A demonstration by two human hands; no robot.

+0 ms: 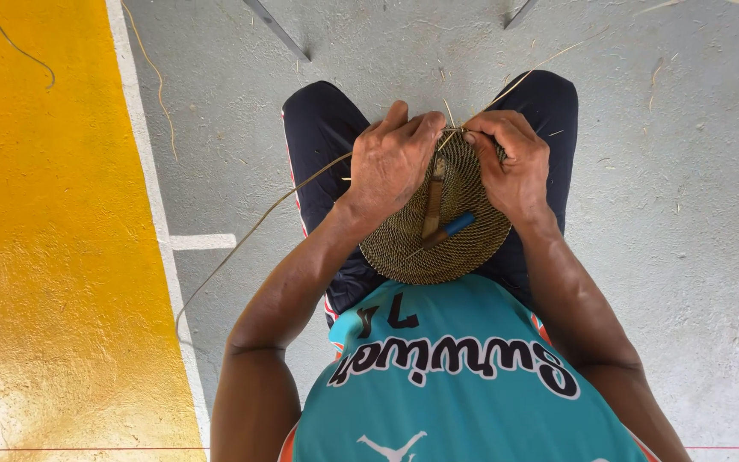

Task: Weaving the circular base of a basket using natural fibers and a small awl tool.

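Observation:
A round, tightly woven straw disc (464,244) rests on my lap, between my knees. My left hand (393,161) grips its far rim with the fingers curled over the edge. My right hand (511,162) pinches a thin straw strand (523,81) at the same rim, close to the left fingers. Two small tools lie on the disc: a brown-handled one (432,204) and a blue-handled one (453,228). A long straw strand (250,235) trails from under my left hand down to the floor at the left.
I sit over a grey concrete floor (694,214) littered with bits of straw. A white painted line (151,188) borders a yellow painted area (44,231) at the left. Two metal legs (280,30) show at the top edge.

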